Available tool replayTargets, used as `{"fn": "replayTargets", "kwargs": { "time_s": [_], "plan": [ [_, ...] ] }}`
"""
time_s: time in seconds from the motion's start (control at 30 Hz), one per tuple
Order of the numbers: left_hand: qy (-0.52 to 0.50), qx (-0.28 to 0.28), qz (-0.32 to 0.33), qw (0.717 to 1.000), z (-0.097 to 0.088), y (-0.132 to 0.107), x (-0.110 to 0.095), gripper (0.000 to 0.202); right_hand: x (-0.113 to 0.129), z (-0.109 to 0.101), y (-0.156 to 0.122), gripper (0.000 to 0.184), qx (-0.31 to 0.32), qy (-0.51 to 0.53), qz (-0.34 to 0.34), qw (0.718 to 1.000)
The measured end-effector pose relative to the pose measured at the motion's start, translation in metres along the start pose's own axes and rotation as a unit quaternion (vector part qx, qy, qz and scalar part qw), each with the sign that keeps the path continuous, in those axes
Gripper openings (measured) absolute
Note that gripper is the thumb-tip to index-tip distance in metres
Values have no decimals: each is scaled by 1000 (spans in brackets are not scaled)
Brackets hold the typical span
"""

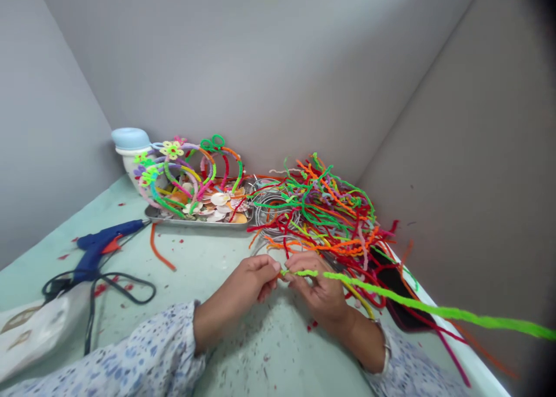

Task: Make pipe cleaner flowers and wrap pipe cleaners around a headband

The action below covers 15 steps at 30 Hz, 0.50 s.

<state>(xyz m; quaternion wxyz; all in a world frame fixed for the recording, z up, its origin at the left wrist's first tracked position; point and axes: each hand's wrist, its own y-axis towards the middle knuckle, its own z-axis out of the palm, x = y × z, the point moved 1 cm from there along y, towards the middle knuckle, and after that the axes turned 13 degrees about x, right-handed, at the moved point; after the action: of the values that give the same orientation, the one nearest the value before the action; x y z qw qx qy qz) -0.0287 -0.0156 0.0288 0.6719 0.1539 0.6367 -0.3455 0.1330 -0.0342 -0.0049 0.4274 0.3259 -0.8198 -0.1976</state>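
Over the table's middle, my left hand (252, 281) pinches the near end of a lime-green pipe cleaner (417, 306) between thumb and fingers. A small orange bit shows at the left fingertips; what it belongs to is mostly hidden. Close beside it, my right hand (319, 292) has its fingers closed on the same pipe cleaner. From there the long fuzzy strand runs over the right hand and out of view at the right. A big tangle of coloured pipe cleaners (330, 211) lies just behind my right hand.
Shells fill a metal tray (204, 223), with pipe-cleaner-wrapped hoops (212, 165) standing in it. Coiled wire (271, 203) lies beside it. At left are a white bottle (134, 153), a blue glue gun (98, 246) with a looping cord, and a white bag (43, 333). A dark phone (402, 301) lies right.
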Motion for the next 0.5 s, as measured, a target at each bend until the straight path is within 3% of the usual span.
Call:
{"fn": "replayTargets", "kwargs": {
  "time_s": [0.5],
  "plan": [
    [24, 31, -2, 999, -1, -3, -5, 27, 0, -2, 2, 9, -7, 20, 13, 1000]
  ]
}}
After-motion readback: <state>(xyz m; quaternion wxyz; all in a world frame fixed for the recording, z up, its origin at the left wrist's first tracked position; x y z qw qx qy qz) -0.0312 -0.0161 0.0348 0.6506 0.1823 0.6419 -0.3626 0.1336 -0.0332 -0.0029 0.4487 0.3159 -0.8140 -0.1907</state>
